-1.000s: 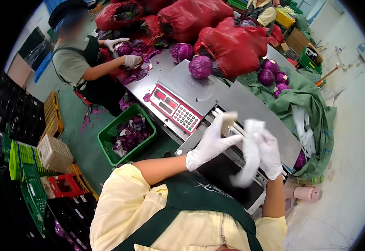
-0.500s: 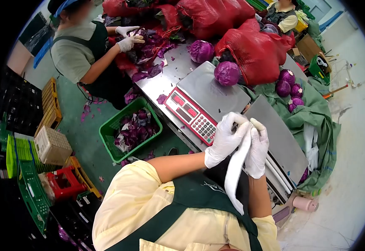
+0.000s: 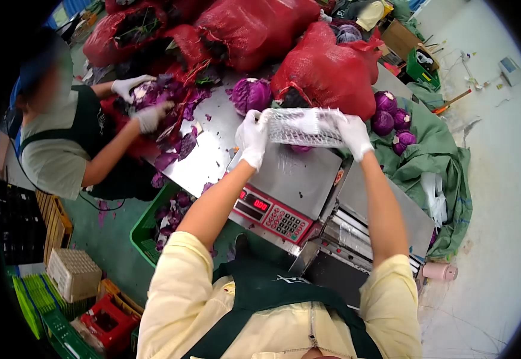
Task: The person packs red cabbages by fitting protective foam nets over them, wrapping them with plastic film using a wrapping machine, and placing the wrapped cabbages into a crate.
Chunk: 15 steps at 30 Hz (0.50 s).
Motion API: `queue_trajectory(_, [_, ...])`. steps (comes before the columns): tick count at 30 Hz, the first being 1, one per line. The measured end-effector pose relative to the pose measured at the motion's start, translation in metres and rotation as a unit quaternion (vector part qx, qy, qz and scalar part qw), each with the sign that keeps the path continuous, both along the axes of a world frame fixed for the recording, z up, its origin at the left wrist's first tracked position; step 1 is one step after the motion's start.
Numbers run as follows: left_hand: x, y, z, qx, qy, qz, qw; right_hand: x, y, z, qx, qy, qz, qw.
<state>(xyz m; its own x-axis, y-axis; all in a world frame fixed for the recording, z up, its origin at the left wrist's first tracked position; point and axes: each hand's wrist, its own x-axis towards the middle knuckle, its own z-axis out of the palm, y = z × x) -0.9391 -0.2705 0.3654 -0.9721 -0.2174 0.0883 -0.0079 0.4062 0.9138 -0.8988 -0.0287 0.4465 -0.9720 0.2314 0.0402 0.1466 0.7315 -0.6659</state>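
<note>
Stainless steel worktop [image 3: 218, 125], strewn with purple leaf scraps [image 3: 187, 143], and all the action is above it! The left hand [image 3: 252, 136], white-gloved, pinches one end of a stretchy white mesh sleeve [image 3: 308, 128]; the white-gloved right hand [image 3: 353, 136] grips the other, so both are closed on netting. Whether any fingers sit inside, one cannot tell. It hangs taut between them, presumably to spread the weave. Just beyond, a round purple cabbage [image 3: 301, 148] peeps out, mostly hidden, by the flat grey plate of a red-fronted digital scale [image 3: 290, 176]. Farther out, a bulging red mesh sack [image 3: 326, 72], and more purple cabbages [image 3: 382, 122] on crumpled green tarpaulin [image 3: 439, 149], whose folds probably stop them rolling.
</note>
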Motion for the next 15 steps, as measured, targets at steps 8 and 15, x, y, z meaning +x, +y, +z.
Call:
queue_trajectory(8, [-0.001, 0.026, -0.045, -0.052, 0.026, -0.129, 0.990, -0.025, -0.024, -0.093, -0.587, -0.079, -0.025, 0.806])
queue_trajectory(15, [0.103, -0.023, 0.023, 0.646, -0.418, -0.246, 0.589, 0.129, -0.065, 0.007, -0.337, -0.027, -0.003, 0.941])
